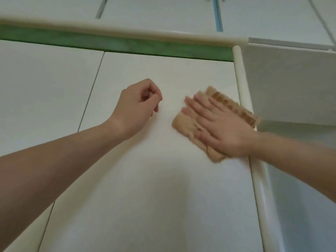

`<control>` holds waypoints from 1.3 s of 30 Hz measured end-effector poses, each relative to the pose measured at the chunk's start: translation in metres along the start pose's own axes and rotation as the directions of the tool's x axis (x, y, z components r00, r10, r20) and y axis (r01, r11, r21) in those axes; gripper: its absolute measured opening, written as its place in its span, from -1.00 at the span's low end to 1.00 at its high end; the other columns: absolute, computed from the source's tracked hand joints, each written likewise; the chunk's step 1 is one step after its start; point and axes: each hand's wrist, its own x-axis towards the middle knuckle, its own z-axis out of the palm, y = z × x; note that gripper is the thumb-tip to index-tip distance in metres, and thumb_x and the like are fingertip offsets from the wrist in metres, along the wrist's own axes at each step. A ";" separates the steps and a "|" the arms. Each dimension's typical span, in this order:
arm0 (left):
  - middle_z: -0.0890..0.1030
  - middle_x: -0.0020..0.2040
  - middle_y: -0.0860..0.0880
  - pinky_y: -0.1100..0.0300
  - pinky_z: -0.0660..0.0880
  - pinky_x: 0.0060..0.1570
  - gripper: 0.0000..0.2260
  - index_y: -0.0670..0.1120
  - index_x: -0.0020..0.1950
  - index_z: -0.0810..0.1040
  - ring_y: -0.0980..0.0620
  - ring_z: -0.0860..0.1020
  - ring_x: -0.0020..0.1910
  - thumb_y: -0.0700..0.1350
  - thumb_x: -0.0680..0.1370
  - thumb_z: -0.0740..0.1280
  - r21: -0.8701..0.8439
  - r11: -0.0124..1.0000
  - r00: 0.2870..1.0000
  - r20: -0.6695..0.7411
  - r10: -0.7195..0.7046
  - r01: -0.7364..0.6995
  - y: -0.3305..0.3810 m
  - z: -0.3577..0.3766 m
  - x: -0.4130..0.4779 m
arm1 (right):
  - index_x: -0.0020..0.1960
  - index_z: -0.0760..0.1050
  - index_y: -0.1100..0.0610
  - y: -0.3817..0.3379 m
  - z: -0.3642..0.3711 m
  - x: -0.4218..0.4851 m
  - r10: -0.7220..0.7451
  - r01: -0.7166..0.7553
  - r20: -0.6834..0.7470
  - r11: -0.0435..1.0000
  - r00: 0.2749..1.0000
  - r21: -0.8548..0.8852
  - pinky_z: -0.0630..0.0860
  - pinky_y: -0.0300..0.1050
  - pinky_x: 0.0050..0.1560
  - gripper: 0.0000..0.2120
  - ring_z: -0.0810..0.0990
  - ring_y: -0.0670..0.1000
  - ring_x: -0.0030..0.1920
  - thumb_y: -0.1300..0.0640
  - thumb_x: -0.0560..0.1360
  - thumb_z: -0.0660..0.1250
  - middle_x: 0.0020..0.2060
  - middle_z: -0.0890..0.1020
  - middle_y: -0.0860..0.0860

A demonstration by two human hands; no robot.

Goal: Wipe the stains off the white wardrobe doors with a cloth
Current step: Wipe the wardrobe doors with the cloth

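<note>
Right hand flat, fingers straight and spread, pressing the tan cloth onto the white wardrobe door by its right edge, a little below the top right corner; left hand curled in a loose fist, holding nothing, just left of the cloth, contact with the door unclear. Cloth is a folded near-square pad set cornerwise to the door edge, no clear long axis, fingers pointing up-left toward the green strip. Unwiped door lies left and down, so likely stroke goes that way; no stains visible, right hand blurred.
</note>
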 end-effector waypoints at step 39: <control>0.60 -0.45 -0.04 0.27 0.43 -0.40 -0.86 -0.19 -0.11 0.54 -0.01 0.49 -0.50 -0.35 0.52 0.22 -0.142 0.968 0.954 0.248 -0.167 0.206 0.029 0.039 -0.167 | 0.68 0.10 0.08 -0.139 0.028 -0.197 -0.449 0.407 0.182 0.885 0.875 0.227 0.03 0.19 0.65 -0.44 -0.03 0.12 0.68 -0.08 0.74 0.07 0.68 0.06 0.06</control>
